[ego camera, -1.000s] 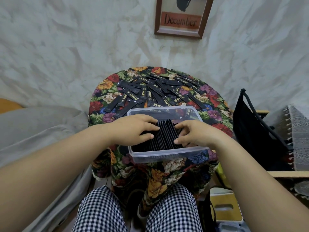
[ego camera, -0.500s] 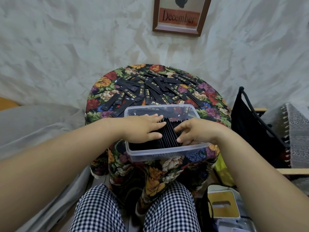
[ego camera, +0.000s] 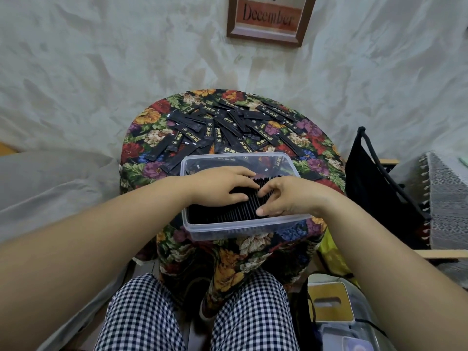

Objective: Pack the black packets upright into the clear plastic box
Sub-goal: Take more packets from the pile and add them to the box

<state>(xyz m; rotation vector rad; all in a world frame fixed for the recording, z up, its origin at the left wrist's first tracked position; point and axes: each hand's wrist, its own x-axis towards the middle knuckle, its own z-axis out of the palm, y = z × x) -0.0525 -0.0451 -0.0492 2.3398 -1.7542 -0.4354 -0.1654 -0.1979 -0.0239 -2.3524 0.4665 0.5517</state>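
Left hand (ego camera: 222,187), fingers flat, and right hand (ego camera: 283,196), fingers curled, pressing packets (ego camera: 228,214) upright in box (ego camera: 243,230); neither gripping.

Clear plastic box (ego camera: 243,230): one. Hands: two, left hand (ego camera: 220,187), right hand (ego camera: 286,196). Black packets: too many to count exactly; dozens upright in box (ego camera: 228,214), dozens loose on tablecloth (ego camera: 228,130).

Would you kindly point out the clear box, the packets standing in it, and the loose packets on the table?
clear box (ego camera: 243,230), head view, near wall.
upright packets (ego camera: 228,212), head view, top edges of the packed row.
loose packets (ego camera: 228,127), head view, middle of the scattered pile.
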